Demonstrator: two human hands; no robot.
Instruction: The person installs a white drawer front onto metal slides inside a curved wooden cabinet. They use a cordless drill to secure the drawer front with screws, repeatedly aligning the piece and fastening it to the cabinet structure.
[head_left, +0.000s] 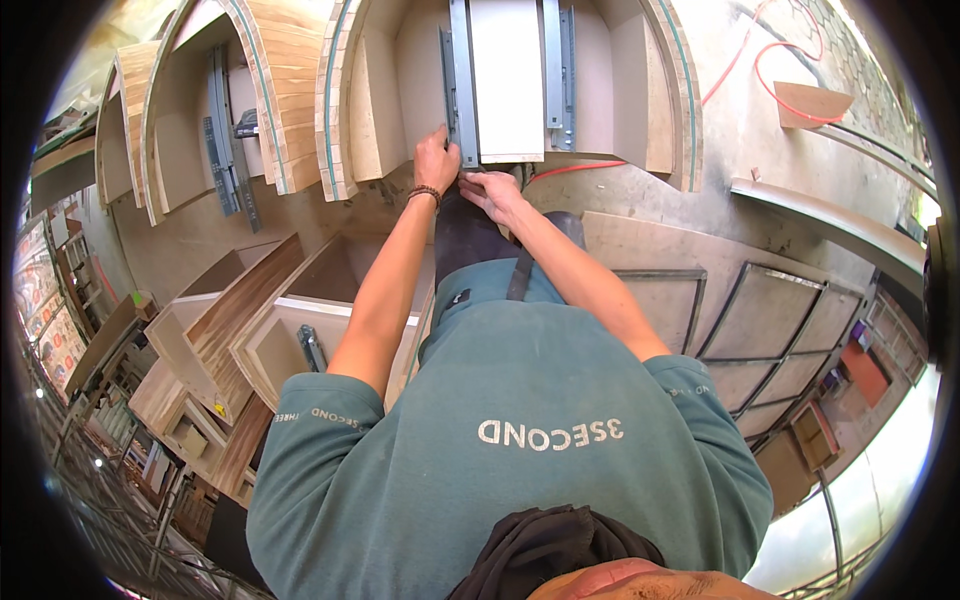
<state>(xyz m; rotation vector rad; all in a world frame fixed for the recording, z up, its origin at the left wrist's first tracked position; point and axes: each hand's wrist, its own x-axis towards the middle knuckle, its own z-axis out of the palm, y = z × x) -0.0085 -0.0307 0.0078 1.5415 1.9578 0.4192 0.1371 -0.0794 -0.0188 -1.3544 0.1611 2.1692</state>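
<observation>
A white drawer panel (510,80) sits between metal rails inside a pale wooden cabinet with a curved rim (336,110). Along its left side runs a metal drawer slide (462,90), with another metal slide (560,85) on the right. My left hand (437,163) is closed at the left slide's near end, its fingertips against the outer rail. Just below that end, my right hand (490,195) has its fingers drawn together. Whatever lies between the right fingertips is too small to make out.
At left stands another curved cabinet (270,90) with loose slides (222,140) in it. Wooden boxes (320,320) lie on the lower left. An orange hose (760,60) crosses the floor at right, near dark metal frames (765,335) and a long board (825,222).
</observation>
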